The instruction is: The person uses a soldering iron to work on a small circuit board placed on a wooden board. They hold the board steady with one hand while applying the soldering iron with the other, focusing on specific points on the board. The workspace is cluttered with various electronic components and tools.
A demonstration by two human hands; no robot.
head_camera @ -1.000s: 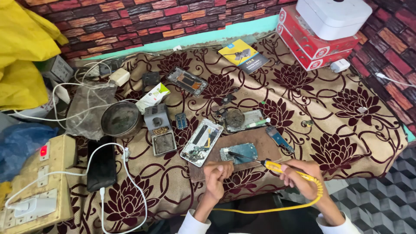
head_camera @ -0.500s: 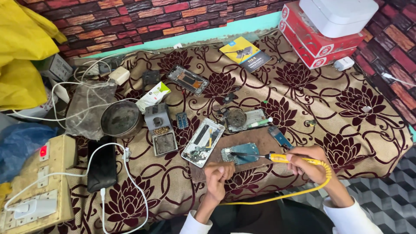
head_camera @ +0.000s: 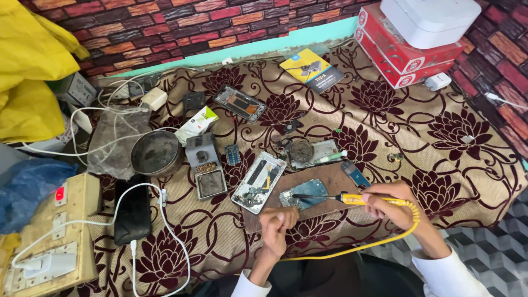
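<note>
The right hand [head_camera: 391, 204] grips a yellow-handled soldering iron [head_camera: 335, 197], its dark tip touching a small blue-green circuit board [head_camera: 304, 193] on a brown wooden board [head_camera: 330, 179]; the left hand [head_camera: 278, 223] rests just below it.

By the right hand [head_camera: 391, 204], the soldering iron [head_camera: 352, 198] had glossy yellow plastic and a dark metal tip. Under both hands lay patterned matt cloth [head_camera: 440, 137]; the circuit board [head_camera: 303, 193] looked smooth.

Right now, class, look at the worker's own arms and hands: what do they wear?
Both hands are bare, with no gloves. The left hand comes from a white long sleeve ending in a cuff at the wrist. The right hand has a matching white sleeve and cuff. No rings, watch or markings are clear enough to tell.
</note>
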